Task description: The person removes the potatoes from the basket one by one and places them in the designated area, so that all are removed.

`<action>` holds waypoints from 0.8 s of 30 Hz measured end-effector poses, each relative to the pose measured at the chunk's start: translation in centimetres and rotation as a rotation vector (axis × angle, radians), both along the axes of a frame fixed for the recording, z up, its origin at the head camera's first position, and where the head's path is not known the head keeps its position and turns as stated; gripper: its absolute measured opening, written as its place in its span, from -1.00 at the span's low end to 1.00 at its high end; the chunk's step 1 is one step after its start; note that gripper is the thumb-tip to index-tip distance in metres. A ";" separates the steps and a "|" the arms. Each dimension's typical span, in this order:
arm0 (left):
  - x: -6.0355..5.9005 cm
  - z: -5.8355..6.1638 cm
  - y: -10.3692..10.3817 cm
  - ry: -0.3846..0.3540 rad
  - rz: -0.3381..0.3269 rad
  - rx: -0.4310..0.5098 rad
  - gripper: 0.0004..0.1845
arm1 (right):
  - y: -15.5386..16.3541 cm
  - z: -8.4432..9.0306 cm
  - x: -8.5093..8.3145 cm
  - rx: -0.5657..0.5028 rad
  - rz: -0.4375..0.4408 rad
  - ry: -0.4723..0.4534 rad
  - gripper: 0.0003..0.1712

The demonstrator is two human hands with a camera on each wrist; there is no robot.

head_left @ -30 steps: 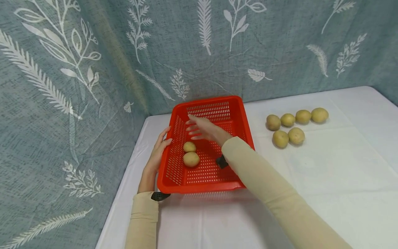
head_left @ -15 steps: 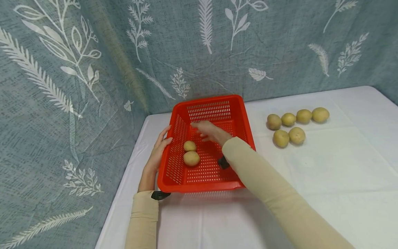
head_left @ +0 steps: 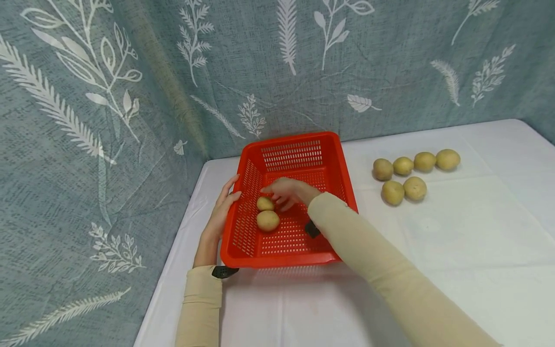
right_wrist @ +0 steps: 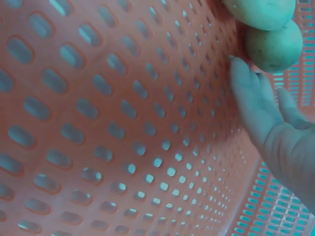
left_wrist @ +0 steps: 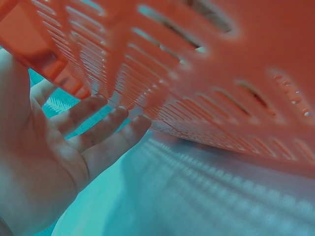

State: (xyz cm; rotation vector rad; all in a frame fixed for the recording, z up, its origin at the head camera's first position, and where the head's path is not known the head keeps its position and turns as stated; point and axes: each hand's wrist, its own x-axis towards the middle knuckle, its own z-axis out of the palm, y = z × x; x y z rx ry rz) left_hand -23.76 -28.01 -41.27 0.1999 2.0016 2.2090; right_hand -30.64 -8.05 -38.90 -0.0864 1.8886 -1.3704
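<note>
The red plastic basket [head_left: 279,263] sits tilted on the white cloth, its floor and walls full of slots. Two potatoes lie inside near the left wall: a smaller potato [head_left: 265,204] behind a larger potato [head_left: 268,220]. My right hand [head_left: 289,189] reaches down into the basket beside the smaller one. Seen from the right wrist, its extended fingers [right_wrist: 244,83] come right up to that potato without curling round it. My left hand [head_left: 221,212] is at the basket's left side. The left wrist view shows its straight fingers [left_wrist: 110,140] against the outer wall, below the rim.
To the right on the white tablecloth [head_left: 472,231] several potatoes lie in two rows, among them a front potato [head_left: 415,188] and a back-right potato [head_left: 448,159]. A blue-grey curtain [head_left: 390,62] with white leaf prints hangs behind and along the left.
My right hand has come down and toward the smaller potato from above the back of the basket. The left hand and the potatoes have stayed where they were.
</note>
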 end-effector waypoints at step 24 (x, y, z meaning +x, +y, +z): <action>-0.1 -0.1 0.0 0.015 -0.007 -0.018 -0.44 | -0.9 0.1 0.8 0.047 0.084 0.089 -0.57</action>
